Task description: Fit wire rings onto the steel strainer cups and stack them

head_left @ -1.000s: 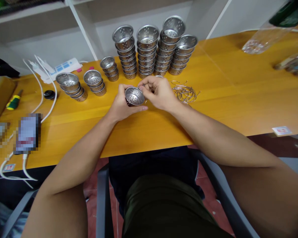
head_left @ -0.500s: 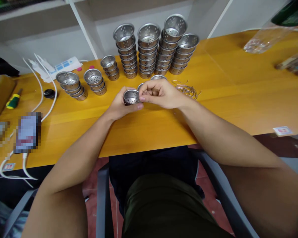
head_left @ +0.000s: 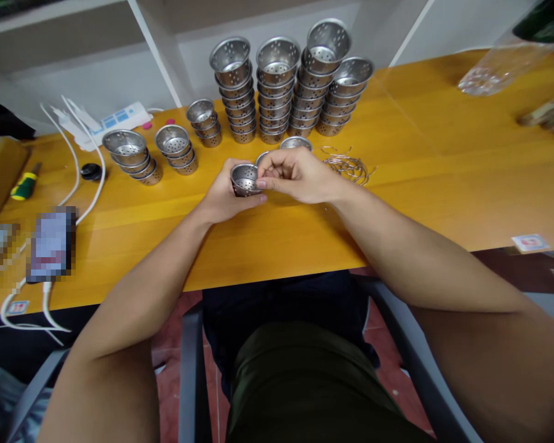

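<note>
My left hand point(head_left: 224, 200) is wrapped round a small perforated metal cup point(head_left: 245, 179), its open top facing up. At the cup's right rim, my right hand point(head_left: 298, 175) is pinched, thumb against fingers; anything between the fingertips is too small to make out. Another metal cup point(head_left: 296, 143) stands partly hidden behind my right hand, and a bit of a further rim shows beside it. Just right of that hand lies a tangle of thin wire pieces point(head_left: 348, 167) on the wooden table point(head_left: 268, 252).
Tall stacks of perforated cups point(head_left: 277, 83) rise at the back, with shorter stacks point(head_left: 175, 149) to their left. A phone point(head_left: 52, 244) with white cables, a screwdriver point(head_left: 26, 184) and a power strip point(head_left: 120, 118) lie left. A clear plastic bottle point(head_left: 489, 71) lies back right.
The cup has tipped slightly in my left hand, so more of its near wall shows. My left thumb sits a little lower, and my right fingertips remain at the rim.
</note>
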`<state>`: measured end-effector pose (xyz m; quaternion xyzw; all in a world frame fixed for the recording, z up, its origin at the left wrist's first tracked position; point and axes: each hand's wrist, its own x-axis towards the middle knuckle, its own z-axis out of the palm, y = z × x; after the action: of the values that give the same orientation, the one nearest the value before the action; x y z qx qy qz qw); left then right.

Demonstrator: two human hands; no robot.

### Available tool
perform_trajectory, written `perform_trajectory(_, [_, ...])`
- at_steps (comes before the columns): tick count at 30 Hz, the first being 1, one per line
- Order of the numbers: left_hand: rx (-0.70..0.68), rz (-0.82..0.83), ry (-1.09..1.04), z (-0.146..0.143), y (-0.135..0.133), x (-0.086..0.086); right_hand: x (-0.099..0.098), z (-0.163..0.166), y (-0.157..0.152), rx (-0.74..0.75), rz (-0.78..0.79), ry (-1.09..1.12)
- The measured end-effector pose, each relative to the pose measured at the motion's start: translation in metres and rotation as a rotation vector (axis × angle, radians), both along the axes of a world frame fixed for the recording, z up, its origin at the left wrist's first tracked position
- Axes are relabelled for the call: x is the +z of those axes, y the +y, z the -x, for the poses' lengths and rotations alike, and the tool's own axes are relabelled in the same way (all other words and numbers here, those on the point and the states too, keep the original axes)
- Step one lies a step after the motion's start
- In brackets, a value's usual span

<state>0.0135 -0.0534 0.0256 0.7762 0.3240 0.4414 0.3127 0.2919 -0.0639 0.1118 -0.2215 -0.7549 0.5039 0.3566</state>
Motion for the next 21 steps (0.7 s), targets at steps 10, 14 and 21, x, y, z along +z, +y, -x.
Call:
perform_trajectory(10, [0.035, -0.004, -0.047, 0.000, 0.008, -0.003, -0.006, -0.006, 0.002, -0.229, -0.194, -0.112])
perform_trajectory(14, [0.086, -0.025, -0.108, 0.000, 0.011, -0.001, -0.014, -0.007, 0.006, -0.221, -0.472, -0.142])
perform_trajectory(21, [0.046, -0.104, -0.089, 0.000, 0.013, 0.003, -0.023, -0.002, 0.003, -0.181, -0.575, -0.165])
